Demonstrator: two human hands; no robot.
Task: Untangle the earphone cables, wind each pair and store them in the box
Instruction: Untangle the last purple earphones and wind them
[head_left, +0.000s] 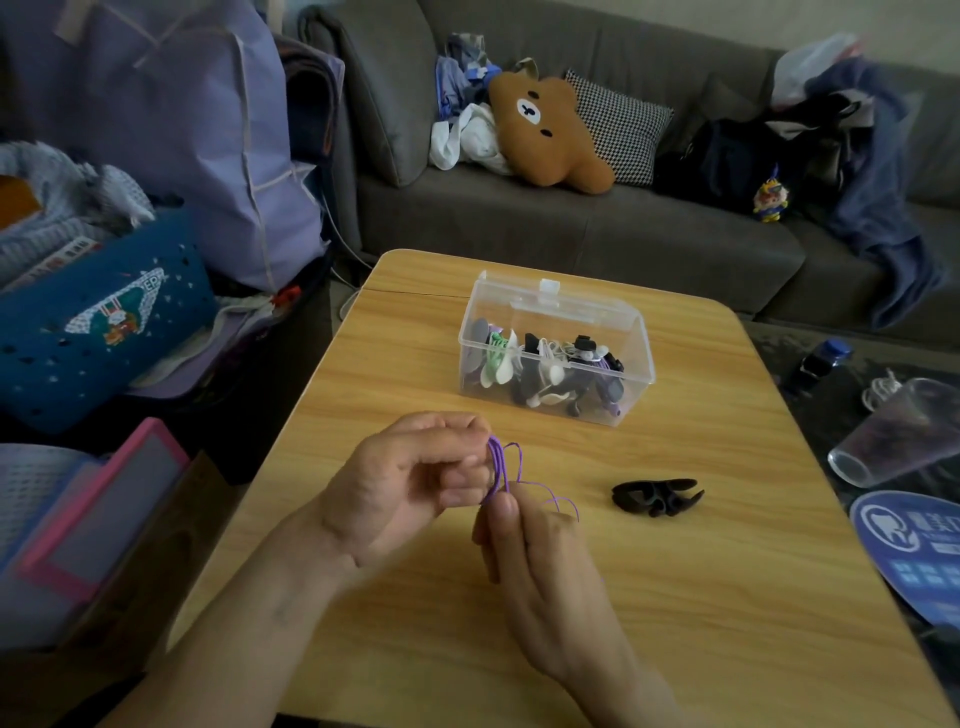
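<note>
Head view shows a wooden table (649, 597) with both hands of a person working above its near half. Left hand (410, 483) is curled, and its fingers grip a bundle of loops of the purple earphone cable (500, 465) — the loops stand up just past the fingertips. Right hand (540, 556) comes up from 5 o'clock and pinches the same cable at the bottom of the loops, thumb against the fingers, so both hands are closed on the cable and they touch each other there. A loose end of the cable curves away to 3 o'clock of the right hand and hangs just above the table.

At 12 o'clock from the hands, well apart from them, the clear plastic box (556, 353) stands on the table with its lid raised toward the far side. Inside it lie several winders with cables in white, black, green and purple; I cannot tell how many. At 3 o'clock from the hands, near them, a black cable winder (657, 498) lies flat on the wood, touching nothing else.

Behind the table is a grey sofa (571, 223) with a brown bear cushion (545, 130) — beside it a checked pillow (621, 127). At 3 o'clock, off the table edge, a clear plastic cup (904, 436) lies on its side.
</note>
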